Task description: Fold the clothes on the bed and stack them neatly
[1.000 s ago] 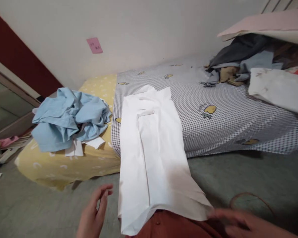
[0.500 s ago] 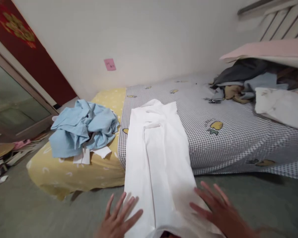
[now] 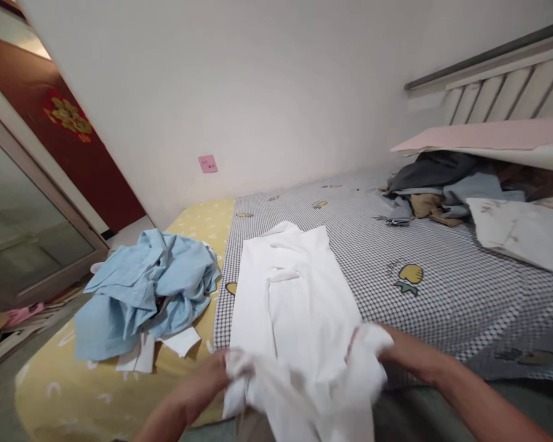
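Observation:
A white shirt (image 3: 304,307) lies lengthwise over the front of the bed, its sides folded in. Its near end is bunched up and raised, blurred by motion. My left hand (image 3: 212,371) grips the left side of that end, its fingertips partly behind the cloth. On the right side, my right hand (image 3: 388,344) is closed on the bunched fabric, which hides most of its fingers. A heap of light blue clothing (image 3: 152,288) with white pieces under it lies to the left of the shirt.
The bed has a yellow sheet (image 3: 96,399) at left and a black-and-white checked sheet (image 3: 373,270) with pineapple prints at right. Piled clothes (image 3: 437,184) lie under a pink sheet-like item (image 3: 488,135) at the right. A pink note (image 3: 207,164) is on the wall.
Both hands were spread flat over the shirt's near end; now they have closed on it and lifted it up and away from me. The view has tilted upward.

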A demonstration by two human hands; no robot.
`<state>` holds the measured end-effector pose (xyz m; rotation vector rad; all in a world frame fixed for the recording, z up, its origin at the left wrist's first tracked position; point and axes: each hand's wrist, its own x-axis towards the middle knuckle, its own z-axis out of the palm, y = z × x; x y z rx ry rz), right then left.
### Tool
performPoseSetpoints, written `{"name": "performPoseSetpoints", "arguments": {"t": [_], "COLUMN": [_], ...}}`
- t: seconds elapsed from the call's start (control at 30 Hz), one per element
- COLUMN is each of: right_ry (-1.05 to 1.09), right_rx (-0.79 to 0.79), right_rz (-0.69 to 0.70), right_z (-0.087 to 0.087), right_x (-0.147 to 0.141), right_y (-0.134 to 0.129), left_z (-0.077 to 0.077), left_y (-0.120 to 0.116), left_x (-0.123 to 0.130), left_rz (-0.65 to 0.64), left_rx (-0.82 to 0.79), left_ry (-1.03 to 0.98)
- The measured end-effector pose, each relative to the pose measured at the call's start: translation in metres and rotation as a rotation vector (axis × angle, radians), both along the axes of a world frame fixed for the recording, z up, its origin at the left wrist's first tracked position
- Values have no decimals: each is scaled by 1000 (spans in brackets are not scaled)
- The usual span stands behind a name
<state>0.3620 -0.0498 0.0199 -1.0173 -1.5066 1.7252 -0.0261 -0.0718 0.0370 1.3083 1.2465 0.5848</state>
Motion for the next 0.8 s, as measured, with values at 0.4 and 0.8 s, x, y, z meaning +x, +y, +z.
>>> {"name": "performPoseSetpoints", "arguments": {"t": [0.4,0.8], "right_ry": [276,-102], "right_rx": [-273,343], "right_rz": [-612,-1149], "right_z": [-58,-35], "right_x": [-22,13], "right_y": [85,91], "left_z": [-38,-26], "left_y": [100,78], "left_x": [5,-10], "left_rz": [574,824], "left_rx": [-147,118], "left_ry": [-317,-89]}}
